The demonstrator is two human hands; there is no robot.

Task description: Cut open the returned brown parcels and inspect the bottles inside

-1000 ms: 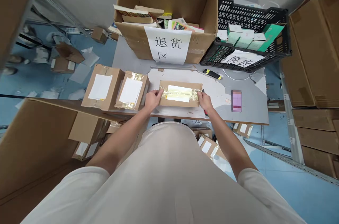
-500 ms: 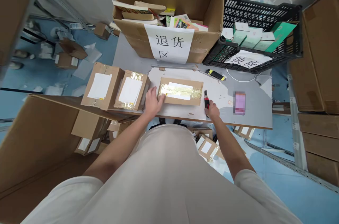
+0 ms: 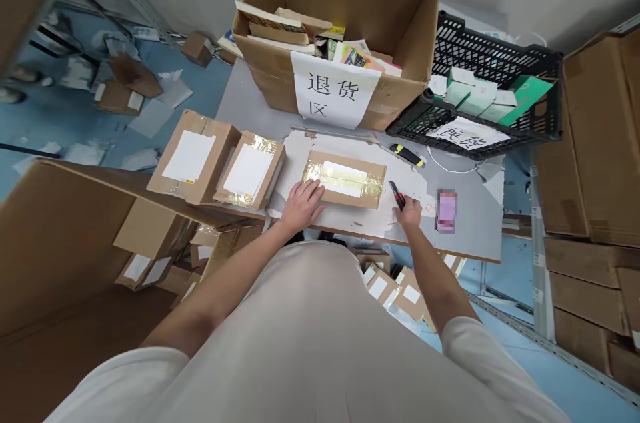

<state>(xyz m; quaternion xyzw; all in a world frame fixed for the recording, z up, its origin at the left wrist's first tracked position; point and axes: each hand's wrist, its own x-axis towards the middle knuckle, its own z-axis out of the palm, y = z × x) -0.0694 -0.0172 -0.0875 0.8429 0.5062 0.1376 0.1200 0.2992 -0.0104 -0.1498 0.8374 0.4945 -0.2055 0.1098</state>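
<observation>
A long cardboard box (image 3: 376, 191), sealed with shiny yellowish tape over a white label, lies on the table in front of me. My left hand (image 3: 302, 204) rests with fingers outstretched on its left end. To the right of the box, my right hand (image 3: 410, 211) is closed around a red-and-black utility knife (image 3: 397, 196), whose tip points away from me and slightly left. The knife is apart from the box. Two taped boxes with white labels, a larger one (image 3: 188, 155) and a smaller one (image 3: 249, 169), stand left of my left hand.
At the back stands a big open carton (image 3: 270, 76) of books, with a black plastic crate (image 3: 553, 103) of green-and-white boxes beside it. A yellow-and-black cutter (image 3: 407, 155) and a phone with a blurred screen (image 3: 447, 211) lie on the table. Parcels (image 3: 379, 286) fill the space below.
My left hand has moved from beside the long box onto its left end. The knife has tilted leftward in my right hand. The camera view has shifted and turned slightly.
</observation>
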